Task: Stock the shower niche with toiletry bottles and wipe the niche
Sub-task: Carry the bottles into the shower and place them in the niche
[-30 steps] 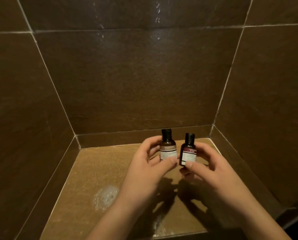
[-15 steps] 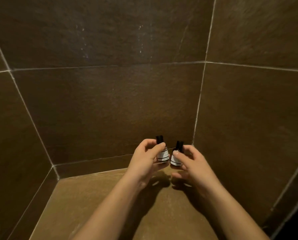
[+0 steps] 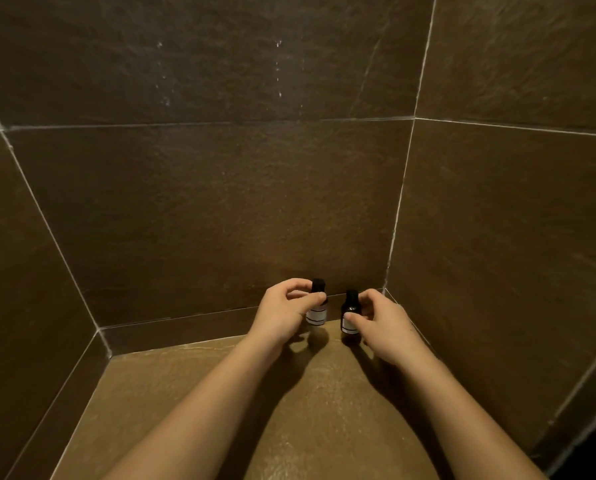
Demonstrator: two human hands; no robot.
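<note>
1. Nearest the camera, two bare forearms reach forward over the niche floor (image 3: 192,393), a tan, slightly glossy tile that carries their shadows.
2. The left hand (image 3: 282,315) curls round the left bottle (image 3: 316,311), thumb and fingertips pinching it near the neck below its black cap; the white label shows just under the fingers.
3. The right hand (image 3: 383,323) pinches the right bottle (image 3: 350,317), a dark bottle with a black cap and a pale label, the thumb lying across its front.
4. Both bottles stand upright between the hands, near each other but apart, at the back of the niche floor. Whether their bases rest on the tile or sit just above it cannot be told.
5. Just beyond the hands runs a low dark skirting strip (image 3: 185,327) along the foot of the back wall (image 3: 220,202).
6. To the right of the right hand, the right side wall (image 3: 514,220) meets the back wall at a pale grout line.
7. Well above the hands, small pale droplets or specks (image 3: 278,69) dot the upper tile.
</note>
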